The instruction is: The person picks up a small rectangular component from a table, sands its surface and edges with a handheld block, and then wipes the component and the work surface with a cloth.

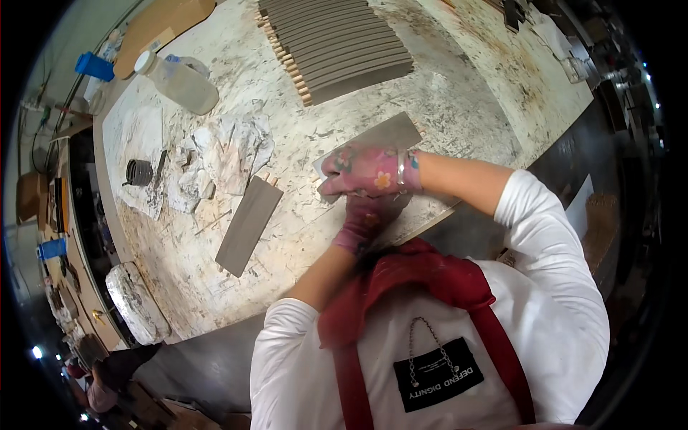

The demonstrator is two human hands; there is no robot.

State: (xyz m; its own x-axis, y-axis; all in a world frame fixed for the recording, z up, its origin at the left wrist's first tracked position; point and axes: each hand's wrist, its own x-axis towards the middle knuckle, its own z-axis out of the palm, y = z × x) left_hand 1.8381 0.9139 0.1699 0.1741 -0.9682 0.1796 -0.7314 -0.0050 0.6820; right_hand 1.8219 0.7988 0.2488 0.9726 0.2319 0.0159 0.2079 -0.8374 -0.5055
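Both my hands wear pink flowered gloves and meet at a grey-brown slat (390, 134) with small light wooden pegs at its end. My right hand (369, 170) lies across the slat's near side, its fingers curled closed. Whatever is inside those fingers is hidden. Just below it, my left hand (364, 218) reaches up toward the slat's near edge; my right hand covers its fingers. A second slat (249, 226) with pegs at its upper end rests on the table to the left. Farther off, several similar slats (337, 46) lie side by side in a row, pegs along their left ends.
The stained white table (301, 265) carries a milky bottle with a white cap (179, 82), crumpled cloths (233, 143) and a dark coil (139, 172). A wrapped whitish block (135, 301) sits at its left corner. Cardboard (161, 32) lies at the far left. Another person (104, 387) shows at lower left.
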